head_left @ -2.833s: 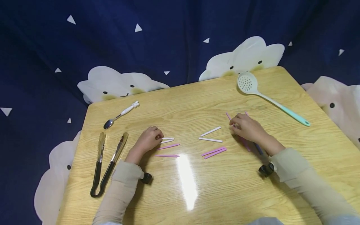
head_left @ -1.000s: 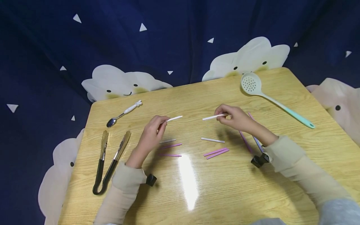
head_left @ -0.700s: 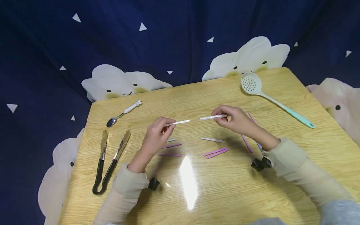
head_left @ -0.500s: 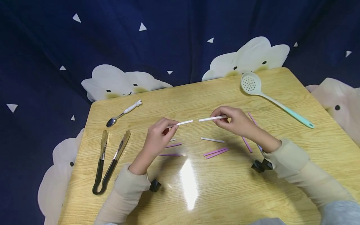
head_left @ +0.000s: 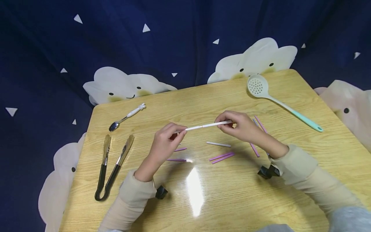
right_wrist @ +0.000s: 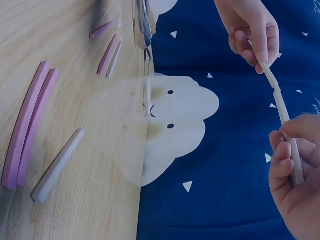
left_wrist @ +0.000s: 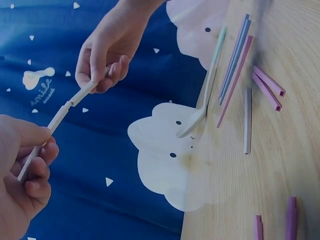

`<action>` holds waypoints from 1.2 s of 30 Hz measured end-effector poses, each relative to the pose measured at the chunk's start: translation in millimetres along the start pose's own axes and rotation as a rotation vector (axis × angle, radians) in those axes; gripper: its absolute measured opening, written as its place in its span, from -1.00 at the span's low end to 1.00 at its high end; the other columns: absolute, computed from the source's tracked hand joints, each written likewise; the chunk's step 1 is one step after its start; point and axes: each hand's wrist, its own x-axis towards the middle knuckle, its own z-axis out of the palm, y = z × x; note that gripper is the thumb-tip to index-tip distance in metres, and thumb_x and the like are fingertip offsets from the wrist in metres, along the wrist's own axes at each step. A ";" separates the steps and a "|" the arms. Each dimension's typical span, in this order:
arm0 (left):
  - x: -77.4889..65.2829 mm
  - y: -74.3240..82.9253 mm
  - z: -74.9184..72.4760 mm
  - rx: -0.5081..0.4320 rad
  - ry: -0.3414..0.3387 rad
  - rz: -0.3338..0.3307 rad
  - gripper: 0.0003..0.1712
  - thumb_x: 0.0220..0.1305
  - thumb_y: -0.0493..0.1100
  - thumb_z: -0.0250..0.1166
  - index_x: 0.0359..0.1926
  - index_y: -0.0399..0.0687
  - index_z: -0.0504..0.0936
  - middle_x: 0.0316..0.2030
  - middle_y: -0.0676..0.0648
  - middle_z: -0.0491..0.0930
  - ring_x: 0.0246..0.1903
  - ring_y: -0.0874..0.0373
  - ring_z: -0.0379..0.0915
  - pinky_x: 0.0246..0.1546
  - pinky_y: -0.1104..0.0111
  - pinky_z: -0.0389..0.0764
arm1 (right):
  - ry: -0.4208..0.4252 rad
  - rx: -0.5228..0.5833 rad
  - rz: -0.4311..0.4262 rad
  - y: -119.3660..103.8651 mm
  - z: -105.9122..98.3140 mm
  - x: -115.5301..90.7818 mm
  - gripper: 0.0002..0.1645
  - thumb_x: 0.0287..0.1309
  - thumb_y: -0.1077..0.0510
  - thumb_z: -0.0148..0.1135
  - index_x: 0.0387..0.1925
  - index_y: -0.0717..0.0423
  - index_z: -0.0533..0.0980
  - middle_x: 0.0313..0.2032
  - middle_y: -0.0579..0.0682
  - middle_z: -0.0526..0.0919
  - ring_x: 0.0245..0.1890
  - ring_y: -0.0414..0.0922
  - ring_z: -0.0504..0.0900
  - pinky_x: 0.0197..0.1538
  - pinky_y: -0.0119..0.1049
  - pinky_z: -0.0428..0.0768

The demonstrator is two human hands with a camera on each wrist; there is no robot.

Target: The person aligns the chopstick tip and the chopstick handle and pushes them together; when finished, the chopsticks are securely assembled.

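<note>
Above the middle of the table, my left hand (head_left: 166, 141) pinches a thin white stick (head_left: 194, 128) between thumb and fingers. My right hand (head_left: 240, 126) holds another white stick (head_left: 212, 124) the same way. The two sticks stand end to end, almost in one line. In the left wrist view, the left stick (left_wrist: 58, 118) has a narrower tip at the open end of the right stick (left_wrist: 83, 93); whether the tip is inside cannot be told. On the table below lie a white stick (head_left: 218, 144) and two pink sticks (head_left: 221, 158).
More pink sticks (head_left: 176, 160) lie under my left hand; pink and blue ones (head_left: 254, 149) lie under my right forearm. Tongs (head_left: 111, 174) and a spoon (head_left: 124, 118) are at the left, a slotted ladle (head_left: 284, 104) at the right. A dark blue curtain (head_left: 185, 42) hangs behind the table.
Both hands have lifted a white stick each off the table. They have since drawn together, the left hand moving rightward, until the gap between the stick ends closed.
</note>
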 end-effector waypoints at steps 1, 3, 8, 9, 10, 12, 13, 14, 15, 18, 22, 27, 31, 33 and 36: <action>-0.2 -0.4 0.3 0.001 0.001 0.000 -0.91 0.03 -0.36 0.30 -0.36 -0.23 0.63 -0.51 -0.06 0.56 -0.68 0.31 0.25 -0.66 0.54 0.33 | 0.002 0.004 0.001 0.0 0.3 -0.2 -0.87 -0.03 0.42 0.20 -0.40 0.20 0.54 -0.50 -0.13 0.54 -0.54 -0.34 0.40 -0.50 -0.53 0.41; -0.4 -0.7 0.6 0.003 0.005 0.001 -0.91 0.03 -0.37 0.30 -0.36 -0.23 0.63 -0.51 -0.05 0.56 -0.68 0.31 0.25 -0.66 0.53 0.34 | 0.005 0.011 0.004 -0.1 0.6 -0.3 -0.87 -0.03 0.43 0.20 -0.40 0.20 0.54 -0.50 -0.13 0.54 -0.54 -0.34 0.40 -0.50 -0.53 0.41; -1.0 -0.6 0.5 0.002 0.000 -0.001 -0.92 0.04 -0.38 0.28 -0.37 -0.23 0.63 -0.51 -0.04 0.56 -0.67 0.32 0.25 -0.65 0.54 0.34 | 0.003 0.022 0.010 -0.9 0.6 -0.1 -0.87 -0.03 0.41 0.21 -0.40 0.19 0.55 -0.52 -0.14 0.53 -0.55 -0.33 0.39 -0.52 -0.52 0.39; -1.1 -0.7 0.5 0.001 -0.002 -0.001 -0.92 0.04 -0.38 0.28 -0.37 -0.22 0.63 -0.51 -0.04 0.56 -0.67 0.32 0.25 -0.65 0.54 0.34 | 0.001 0.022 0.011 -1.1 0.5 0.0 -0.87 -0.03 0.41 0.21 -0.40 0.18 0.55 -0.52 -0.14 0.53 -0.55 -0.33 0.39 -0.52 -0.52 0.39; -1.3 -0.8 0.6 0.000 -0.006 -0.003 -0.92 0.04 -0.38 0.28 -0.37 -0.22 0.63 -0.51 -0.04 0.55 -0.67 0.33 0.24 -0.65 0.54 0.33 | 0.000 0.020 0.014 -1.3 0.6 0.0 -0.88 -0.02 0.40 0.21 -0.40 0.18 0.55 -0.52 -0.15 0.53 -0.56 -0.33 0.39 -0.52 -0.52 0.39; -1.4 -0.8 0.5 0.000 -0.013 -0.005 -0.92 0.05 -0.37 0.27 -0.37 -0.22 0.63 -0.52 -0.03 0.55 -0.66 0.35 0.23 -0.65 0.54 0.33 | -0.001 0.019 0.020 -1.6 0.8 -0.2 -0.89 -0.02 0.39 0.21 -0.40 0.18 0.55 -0.52 -0.15 0.53 -0.56 -0.33 0.39 -0.51 -0.52 0.39; -1.4 -0.9 0.6 -0.001 -0.017 -0.006 -0.92 0.05 -0.37 0.27 -0.36 -0.22 0.63 -0.52 -0.03 0.55 -0.66 0.36 0.22 -0.65 0.54 0.33 | -0.002 0.017 0.023 -1.9 1.0 -0.3 -0.89 -0.01 0.39 0.21 -0.40 0.18 0.55 -0.52 -0.15 0.52 -0.56 -0.33 0.39 -0.51 -0.52 0.39; -1.4 -0.9 0.5 0.000 -0.019 -0.008 -0.92 0.06 -0.36 0.27 -0.36 -0.22 0.63 -0.52 -0.03 0.54 -0.66 0.36 0.21 -0.65 0.54 0.32 | -0.002 0.016 0.026 -2.2 1.1 -0.4 -0.89 -0.01 0.39 0.20 -0.40 0.17 0.55 -0.52 -0.16 0.52 -0.56 -0.33 0.39 -0.51 -0.52 0.39; -1.3 -1.0 0.5 -0.001 -0.021 -0.009 -0.92 0.05 -0.36 0.27 -0.36 -0.22 0.63 -0.52 -0.02 0.54 -0.65 0.36 0.21 -0.65 0.54 0.32 | -0.002 0.014 0.027 -2.3 1.4 -0.5 -0.89 -0.01 0.39 0.20 -0.40 0.17 0.55 -0.52 -0.16 0.51 -0.56 -0.33 0.39 -0.50 -0.51 0.40; -1.1 -0.6 0.3 0.002 -0.027 -0.002 -0.93 0.05 -0.36 0.27 -0.37 -0.22 0.62 -0.52 -0.03 0.54 -0.66 0.35 0.20 -0.66 0.54 0.31 | 0.000 0.010 0.024 -3.3 2.2 -0.2 -0.89 -0.01 0.39 0.21 -0.40 0.16 0.55 -0.52 -0.16 0.51 -0.56 -0.32 0.39 -0.49 -0.52 0.40; -0.9 0.0 0.8 0.006 -0.030 0.018 -0.93 0.03 -0.37 0.29 -0.38 -0.23 0.62 -0.53 -0.03 0.53 -0.67 0.32 0.21 -0.66 0.55 0.29 | 0.003 0.010 0.024 -4.9 3.2 0.4 -0.87 -0.02 0.38 0.22 -0.42 0.13 0.55 -0.50 -0.15 0.54 -0.54 -0.32 0.41 -0.48 -0.52 0.42; -0.3 2.4 2.2 -0.013 -0.024 0.015 -0.92 0.02 -0.38 0.29 -0.38 -0.24 0.61 -0.53 -0.05 0.53 -0.66 0.30 0.27 -0.65 0.55 0.35 | 0.011 0.022 0.041 -7.1 4.4 0.8 -0.86 -0.04 0.39 0.24 -0.45 0.12 0.55 -0.53 -0.15 0.55 -0.54 -0.33 0.44 -0.48 -0.52 0.44; -1.5 3.7 3.8 -0.023 -0.020 0.004 -0.92 0.01 -0.39 0.30 -0.39 -0.24 0.61 -0.51 -0.05 0.54 -0.64 0.29 0.32 -0.61 0.56 0.39 | 0.013 0.035 0.043 -8.9 6.2 0.1 -0.86 -0.06 0.41 0.25 -0.46 0.14 0.54 -0.53 -0.13 0.56 -0.54 -0.34 0.45 -0.48 -0.51 0.45; -1.8 4.9 4.0 -0.025 -0.022 0.009 -0.91 0.00 -0.40 0.30 -0.39 -0.24 0.61 -0.51 -0.05 0.54 -0.64 0.29 0.33 -0.61 0.57 0.40 | 0.017 0.033 0.042 -10.1 6.8 -0.8 -0.86 -0.06 0.42 0.25 -0.46 0.14 0.54 -0.53 -0.12 0.56 -0.53 -0.34 0.45 -0.47 -0.51 0.45; -2.0 6.4 4.2 -0.029 -0.020 0.025 -0.90 -0.01 -0.40 0.30 -0.39 -0.24 0.60 -0.51 -0.05 0.54 -0.65 0.29 0.33 -0.61 0.57 0.40 | 0.026 0.031 0.035 -12.2 6.9 -2.3 -0.85 -0.07 0.42 0.25 -0.46 0.14 0.54 -0.52 -0.12 0.56 -0.54 -0.33 0.43 -0.48 -0.51 0.43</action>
